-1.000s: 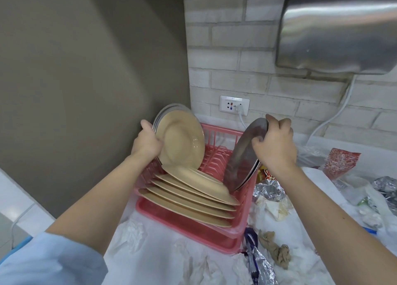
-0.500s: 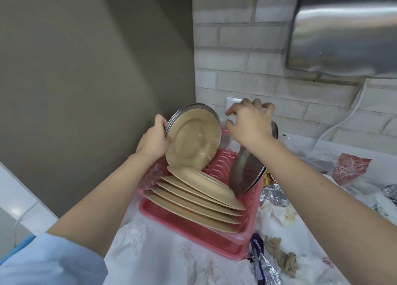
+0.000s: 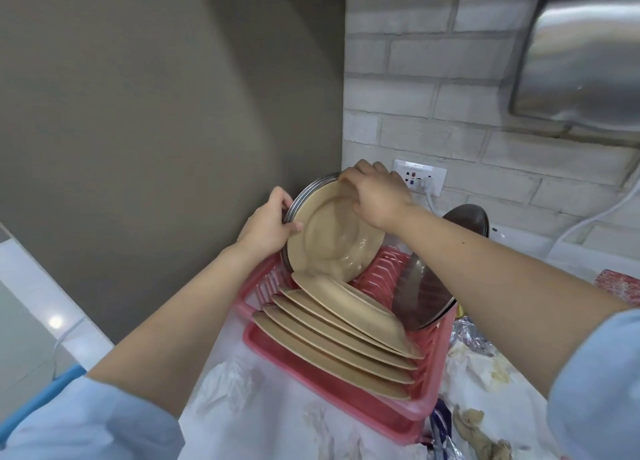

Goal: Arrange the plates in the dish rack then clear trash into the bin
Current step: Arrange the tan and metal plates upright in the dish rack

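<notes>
Right now both hands hold the upright tan plate (image 3: 332, 237) at the far-left end of the pink dish rack (image 3: 426, 383): the left hand (image 3: 268, 222) pinches its left rim, the right hand (image 3: 375, 191) curls over the top edge. Best to ease it down into a free slot behind the leaning tan plates (image 3: 339, 335), clear of the steel plate (image 3: 424, 293) opposite. Trash (image 3: 481, 359) waits on the tabletop.

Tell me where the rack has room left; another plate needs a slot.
The pink plastic dish rack shows bare ribs between the upright beige round plate and the leaning grey metal plate. The near side is crowded with five tilted beige plates. Crumpled tissue clutters the counter right of it.
</notes>
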### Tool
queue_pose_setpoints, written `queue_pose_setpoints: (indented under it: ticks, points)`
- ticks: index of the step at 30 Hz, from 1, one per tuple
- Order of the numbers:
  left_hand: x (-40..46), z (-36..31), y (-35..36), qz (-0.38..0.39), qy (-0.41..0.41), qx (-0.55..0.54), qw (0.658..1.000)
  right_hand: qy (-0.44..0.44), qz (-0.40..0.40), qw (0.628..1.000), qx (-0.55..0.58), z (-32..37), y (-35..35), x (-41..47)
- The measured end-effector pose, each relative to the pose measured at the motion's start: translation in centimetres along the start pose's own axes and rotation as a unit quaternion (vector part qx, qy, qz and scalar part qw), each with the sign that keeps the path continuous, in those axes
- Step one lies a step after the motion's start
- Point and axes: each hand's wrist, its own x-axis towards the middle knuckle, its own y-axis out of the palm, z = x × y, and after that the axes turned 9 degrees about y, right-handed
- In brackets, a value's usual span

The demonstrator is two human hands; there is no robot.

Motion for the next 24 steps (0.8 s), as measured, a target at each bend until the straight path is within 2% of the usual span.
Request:
queue_pose_setpoints:
  ticks: [5, 12, 17, 24]
  points:
    - [0.1, 0.7, 0.1, -0.003, 0.012, -0.037, 0.999, -0.003, -0.005, 1.000, 0.001, 0.2, 0.4, 1.1]
    - [-0.2, 0.7, 0.4, -0.006, 0.020, -0.106, 0.994, 0.011, 0.054, 0.997, 0.049, 0.2, -0.2, 1.7]
    - [-0.5, 0.0, 0.8, 0.003, 0.017, -0.149, 0.989, 0.007, 0.052, 0.997, 0.064, -0.2, -0.3, 1.6]
    - [-0.8, -1.5, 0.7, 0.022, -0.024, -0.236, 0.971, 0.015, 0.051, 0.996, 0.073, -0.9, -0.3, 1.9]
